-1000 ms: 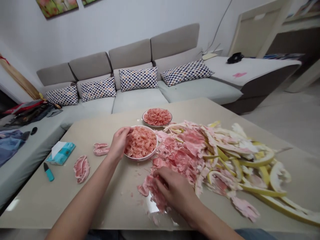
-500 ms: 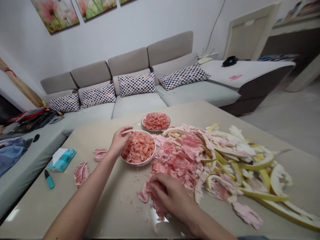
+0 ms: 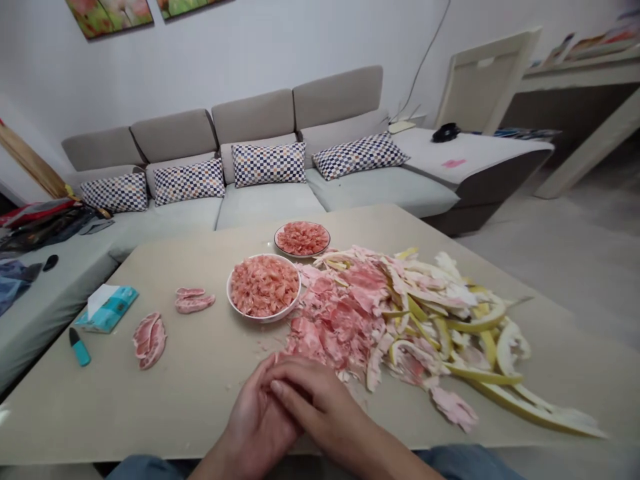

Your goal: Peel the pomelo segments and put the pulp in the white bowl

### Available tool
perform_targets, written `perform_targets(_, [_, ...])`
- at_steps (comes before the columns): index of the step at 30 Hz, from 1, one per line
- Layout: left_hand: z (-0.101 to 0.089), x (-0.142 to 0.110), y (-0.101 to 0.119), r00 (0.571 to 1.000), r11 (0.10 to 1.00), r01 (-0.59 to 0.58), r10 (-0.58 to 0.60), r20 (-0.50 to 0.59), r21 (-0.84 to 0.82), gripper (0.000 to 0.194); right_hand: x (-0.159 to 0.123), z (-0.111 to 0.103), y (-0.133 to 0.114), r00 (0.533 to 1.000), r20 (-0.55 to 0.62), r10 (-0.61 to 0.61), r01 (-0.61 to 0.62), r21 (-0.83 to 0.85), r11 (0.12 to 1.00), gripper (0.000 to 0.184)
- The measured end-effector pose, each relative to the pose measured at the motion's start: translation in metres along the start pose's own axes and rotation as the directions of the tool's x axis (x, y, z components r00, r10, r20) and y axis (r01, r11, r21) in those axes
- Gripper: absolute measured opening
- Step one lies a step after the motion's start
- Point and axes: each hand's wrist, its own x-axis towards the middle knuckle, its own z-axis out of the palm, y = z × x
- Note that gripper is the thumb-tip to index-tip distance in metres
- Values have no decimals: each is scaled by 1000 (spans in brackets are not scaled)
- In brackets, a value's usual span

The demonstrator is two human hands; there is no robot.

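Pink scraps (image 3: 340, 317) lie heaped on the surface (image 3: 180, 407) at one o'clock, nearer your right hand (image 3: 323, 397), which rests over your cupped left hand (image 3: 260, 417); whether anything is held cannot be told.

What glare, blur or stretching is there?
In the head view, the table looks stretched toward the corners, with pale glare at its left edge; in the head view, clutter at upper right looks soft, while the left hand and right hand look fairly sharp.

The forearms (image 3: 393, 457) are bare, and the blue trousers (image 3: 470, 462) are probably denim.
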Motion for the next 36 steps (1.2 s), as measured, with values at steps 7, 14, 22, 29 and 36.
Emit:
perform_targets(7, [-2, -2, 6, 998, 986, -8, 18, 56, -165, 24, -3, -25, -9, 1000, -28, -5, 3, -38, 999, 26])
perform_targets(14, [-4, -10, 17, 1000, 994, -9, 10, 11, -112, 34, -1, -23, -4, 996, -39, -77, 72, -129, 989, 18])
perform_targets(22, [-5, -12, 24, 999, 996, -37, 35, -33, -85, 32, -2, -4, 7, 985, 87, -152, 171, -299, 939, 16])
perform_targets(29, [-6, -16, 19, 992, 991, -125, 124, 27, 54, 21, 2, -11, 12, 997, -70, 37, -50, -200, 979, 21])
perform_targets(36, [-6, -19, 19, 924, 778, -343, 380, 39, 527, 23, -1, -10, 19, 990, -133, -55, 7, -334, 943, 25])
